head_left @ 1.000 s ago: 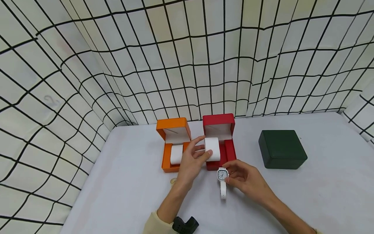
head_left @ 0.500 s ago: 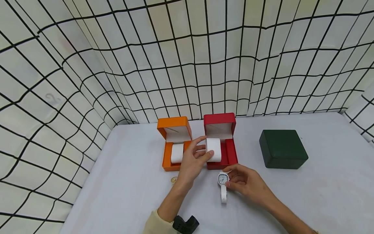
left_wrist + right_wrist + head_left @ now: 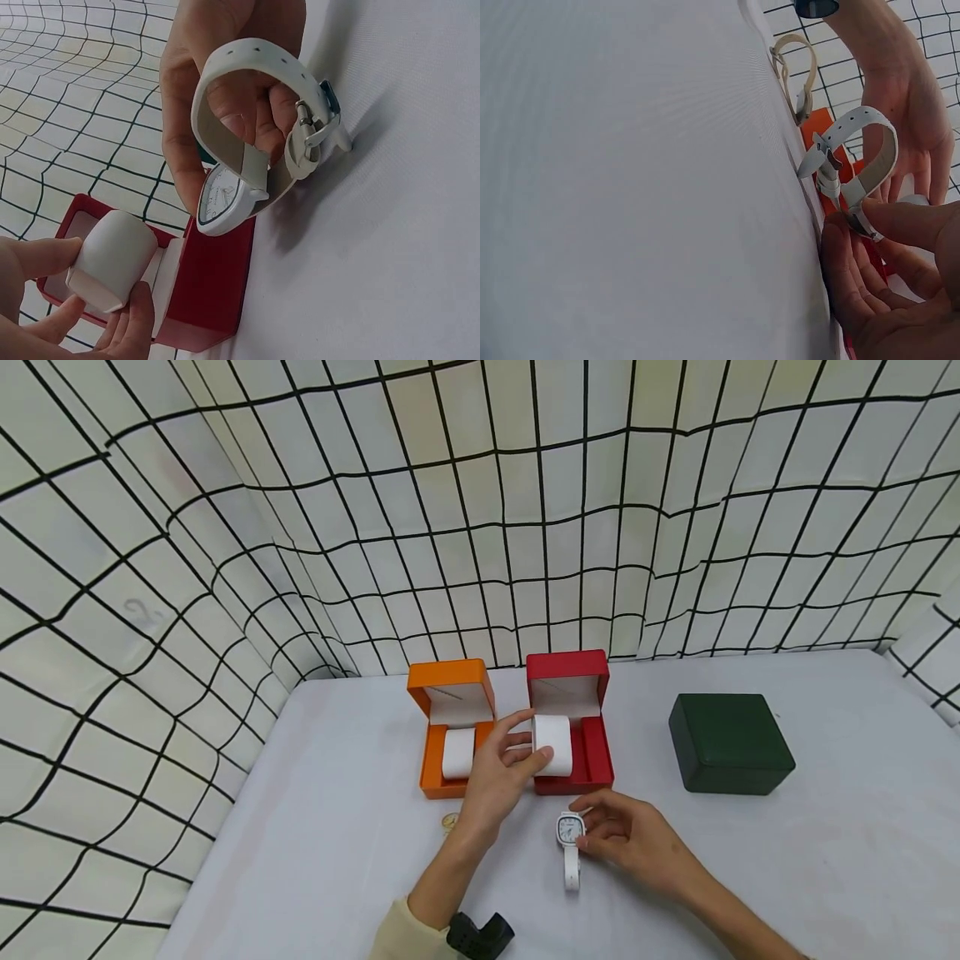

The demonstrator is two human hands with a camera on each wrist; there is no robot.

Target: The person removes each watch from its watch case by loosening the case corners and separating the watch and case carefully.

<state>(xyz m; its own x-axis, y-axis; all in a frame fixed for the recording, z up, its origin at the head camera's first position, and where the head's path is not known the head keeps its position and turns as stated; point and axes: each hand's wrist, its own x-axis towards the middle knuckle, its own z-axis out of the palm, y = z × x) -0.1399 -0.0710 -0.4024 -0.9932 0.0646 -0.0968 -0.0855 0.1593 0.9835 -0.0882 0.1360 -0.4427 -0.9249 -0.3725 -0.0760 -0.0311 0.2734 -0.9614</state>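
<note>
My left hand [image 3: 501, 777] pinches a white watch cushion [image 3: 553, 746] between thumb and fingers, over the open red watch box [image 3: 596, 752]. In the left wrist view the cushion [image 3: 116, 255] appears tilted, its end facing the camera. Just in front of the red box, my right hand [image 3: 630, 839] grips a white square-faced watch [image 3: 570, 829] by its case. The strap [image 3: 244, 56] is buckled into a loop, clear in both wrist views. Fingers of the right hand [image 3: 900, 277] hold the case from both sides.
An open orange watch box [image 3: 433, 777] with its own white cushion [image 3: 458, 753] stands left of the red one. A second watch [image 3: 449, 821] with a gold-toned face lies by the left forearm. Right, a closed dark green box [image 3: 731, 743]. Black netting [image 3: 480, 535] rises behind the table.
My right hand has drawn the white watch slightly toward me, away from the red box. The left hand keeps its hold on the cushion.
</note>
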